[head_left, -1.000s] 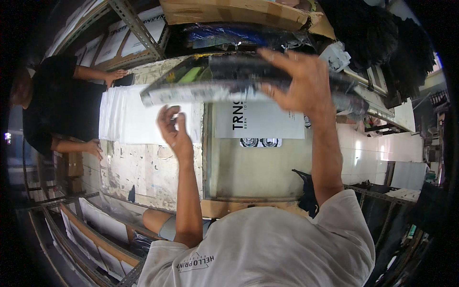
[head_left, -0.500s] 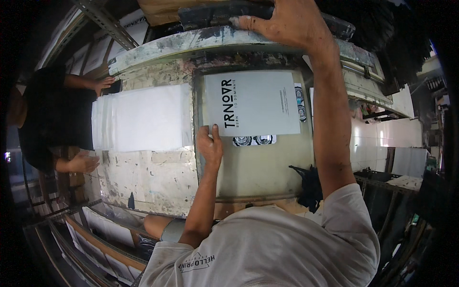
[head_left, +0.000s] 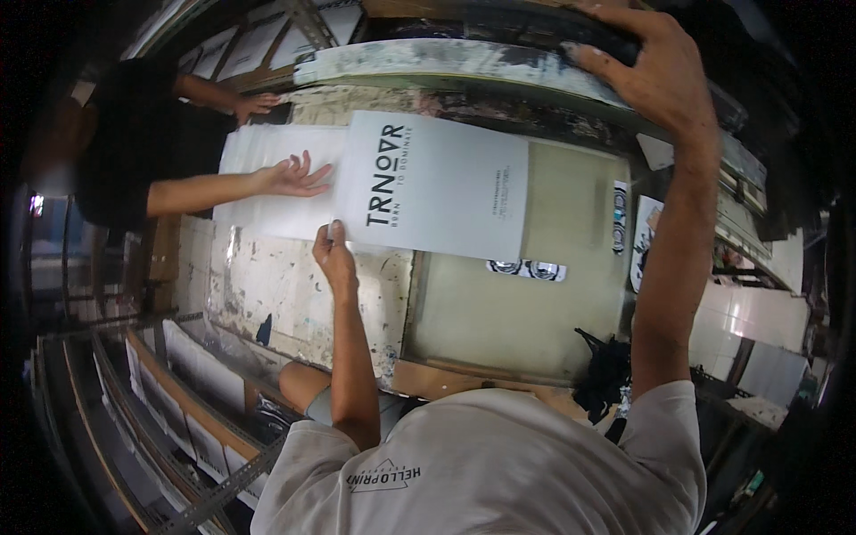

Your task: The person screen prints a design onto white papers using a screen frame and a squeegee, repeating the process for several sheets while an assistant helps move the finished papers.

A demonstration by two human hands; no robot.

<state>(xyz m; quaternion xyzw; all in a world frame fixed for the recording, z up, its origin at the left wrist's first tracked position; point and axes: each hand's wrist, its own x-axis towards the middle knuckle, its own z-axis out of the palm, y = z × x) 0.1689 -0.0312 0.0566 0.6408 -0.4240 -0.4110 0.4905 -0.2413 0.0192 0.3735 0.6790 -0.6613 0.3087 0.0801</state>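
My left hand [head_left: 336,256] pinches the near left corner of a white sheet with black lettering [head_left: 446,192]. This sheet hangs over the seam between a stack of white sheets [head_left: 259,192] and a pale printing bed [head_left: 499,330]. High on the right, my right hand [head_left: 655,71] has thumb and fingers spread around a dark bar [head_left: 499,27] along a paint-stained raised frame [head_left: 428,61]. A co-worker's open hand [head_left: 294,176] reaches toward the sheet's left edge. The co-worker's other hand [head_left: 256,107] rests at the stack's far side.
Small printed strips [head_left: 528,269] lie on the bed, one beyond the sheet's near edge. A black rag [head_left: 602,366] hangs at the near right corner. Racks holding boards [head_left: 192,401] stand at lower left. The stained tabletop [head_left: 294,285] extends left of the bed.
The lettered sheet has moved left off the bed toward the stack with my left hand. One of the co-worker's hands has reached out toward it. The view has shifted too.
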